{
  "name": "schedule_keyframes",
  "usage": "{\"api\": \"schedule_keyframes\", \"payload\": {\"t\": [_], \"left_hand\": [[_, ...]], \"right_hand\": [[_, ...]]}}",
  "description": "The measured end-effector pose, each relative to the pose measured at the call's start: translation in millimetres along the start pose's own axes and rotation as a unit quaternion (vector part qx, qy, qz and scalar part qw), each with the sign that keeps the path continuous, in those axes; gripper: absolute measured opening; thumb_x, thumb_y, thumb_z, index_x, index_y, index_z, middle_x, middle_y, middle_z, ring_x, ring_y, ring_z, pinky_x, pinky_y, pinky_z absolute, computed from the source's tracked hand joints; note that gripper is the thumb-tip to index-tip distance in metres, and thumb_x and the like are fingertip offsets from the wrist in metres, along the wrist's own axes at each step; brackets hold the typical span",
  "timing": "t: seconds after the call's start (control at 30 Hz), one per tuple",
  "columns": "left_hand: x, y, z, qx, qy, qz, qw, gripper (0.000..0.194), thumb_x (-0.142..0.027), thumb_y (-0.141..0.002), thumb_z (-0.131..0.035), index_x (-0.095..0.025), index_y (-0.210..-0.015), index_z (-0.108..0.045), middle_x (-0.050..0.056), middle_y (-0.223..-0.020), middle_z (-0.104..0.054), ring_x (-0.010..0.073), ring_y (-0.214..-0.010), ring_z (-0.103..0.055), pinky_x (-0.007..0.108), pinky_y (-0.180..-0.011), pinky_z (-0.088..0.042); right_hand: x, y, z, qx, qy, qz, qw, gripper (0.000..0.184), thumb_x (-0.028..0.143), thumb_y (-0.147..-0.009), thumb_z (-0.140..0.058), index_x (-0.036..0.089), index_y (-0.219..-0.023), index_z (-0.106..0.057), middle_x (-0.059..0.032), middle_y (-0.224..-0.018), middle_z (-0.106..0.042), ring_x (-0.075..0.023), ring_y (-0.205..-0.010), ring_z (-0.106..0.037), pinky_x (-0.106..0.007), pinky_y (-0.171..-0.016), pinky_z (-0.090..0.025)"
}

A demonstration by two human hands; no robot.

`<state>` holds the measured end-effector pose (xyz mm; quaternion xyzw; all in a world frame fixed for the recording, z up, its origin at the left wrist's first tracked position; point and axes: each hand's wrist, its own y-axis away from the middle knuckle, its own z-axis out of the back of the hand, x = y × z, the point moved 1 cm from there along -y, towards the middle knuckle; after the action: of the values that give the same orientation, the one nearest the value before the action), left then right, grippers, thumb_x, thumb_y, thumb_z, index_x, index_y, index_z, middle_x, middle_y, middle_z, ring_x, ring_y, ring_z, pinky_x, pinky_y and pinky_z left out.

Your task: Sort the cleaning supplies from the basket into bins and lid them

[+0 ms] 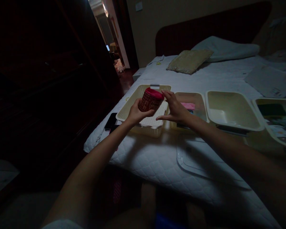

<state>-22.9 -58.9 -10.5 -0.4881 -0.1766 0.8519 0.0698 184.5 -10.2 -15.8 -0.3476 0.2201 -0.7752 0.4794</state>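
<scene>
1. Two-handed reach forward over the white quilted bed (154, 168), with bare forearms (102, 152) slanting inward from the lower corners.
2. Gripping with the left hand (134, 113), thumb across the lower front, a dark red container (150, 103) with a brighter red lid, leaning to the right at the top.
3. Spreading thumb and fingers wide on the right hand (175, 109), in a C shape facing the container, with fingertips close by the lid's edge; impossible to tell whether touching.
4. Laid out across the bed: at left a perforated cream basket (127, 108), then a row of cream bins (231, 103), with a pink item (188, 106) inside the nearest; in front, a flat clear lid (190, 159); beside the basket, a black object (111, 121).
5. Farther back, in dim light: a beige pillow (190, 61), a pale blanket (226, 51), a dark headboard (212, 25); off to the left, a brighter doorway (114, 41).
6. Held up between both hands, against the left palm and before the right fingertips; in view over the basket, at a height hard to judge.
</scene>
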Motion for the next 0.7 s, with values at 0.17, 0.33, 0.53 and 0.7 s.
{"api": "schedule_keyframes", "payload": {"t": [0.17, 0.33, 0.53, 0.7], "left_hand": [[4.8, 2.1, 13.9, 0.018, -0.263, -0.18, 0.948, 0.063, -0.027, -0.065, -0.073, -0.016, -0.122, -0.048, 0.012, -0.121, -0.057, 0.0271, -0.115, -0.054, 0.04, -0.099, -0.045], [4.0, 0.0, 16.1, 0.08, -0.333, -0.266, 0.901, 0.063, -0.019, -0.072, -0.067, -0.018, -0.131, -0.044, 0.015, -0.132, -0.05, 0.0296, -0.126, -0.047, 0.046, -0.106, -0.041], [4.7, -3.1, 17.6, 0.101, -0.319, -0.312, 0.889, 0.063, -0.02, -0.08, -0.063, -0.02, -0.138, -0.04, 0.017, -0.143, -0.042, 0.0316, -0.14, -0.035, 0.052, -0.114, -0.03], [11.7, -8.4, 25.3, 0.082, -0.264, -0.272, 0.922, 0.098, -0.037, -0.072, -0.077, -0.024, -0.15, -0.019, 0.019, -0.155, -0.025, 0.0346, -0.146, -0.022, 0.054, -0.115, -0.027]], "right_hand": [[-2.6, -5.4, -0.3, 0.023, -0.159, -0.175, 0.971, 0.099, 0.073, -0.069, -0.064, 0.023, -0.147, -0.03, -0.0189, -0.137, -0.046, -0.0346, -0.114, -0.057, -0.056, -0.088, -0.052], [-2.8, -7.7, -6.7, 0.065, -0.175, -0.215, 0.959, 0.102, 0.067, -0.061, -0.073, 0.024, -0.145, -0.033, -0.0166, -0.138, -0.047, -0.0341, -0.113, -0.058, -0.055, -0.091, -0.052], [3.0, -5.4, -11.0, 0.059, -0.164, -0.187, 0.967, 0.077, 0.057, -0.064, -0.076, 0.018, -0.124, -0.048, -0.0103, -0.108, -0.062, -0.0287, -0.094, -0.063, -0.049, -0.084, -0.054], [3.7, -3.7, -11.0, -0.004, -0.152, -0.163, 0.975, 0.07, 0.05, -0.063, -0.078, 0.018, -0.118, -0.049, -0.011, -0.112, -0.061, -0.0277, -0.094, -0.063, -0.048, -0.083, -0.054]]}}
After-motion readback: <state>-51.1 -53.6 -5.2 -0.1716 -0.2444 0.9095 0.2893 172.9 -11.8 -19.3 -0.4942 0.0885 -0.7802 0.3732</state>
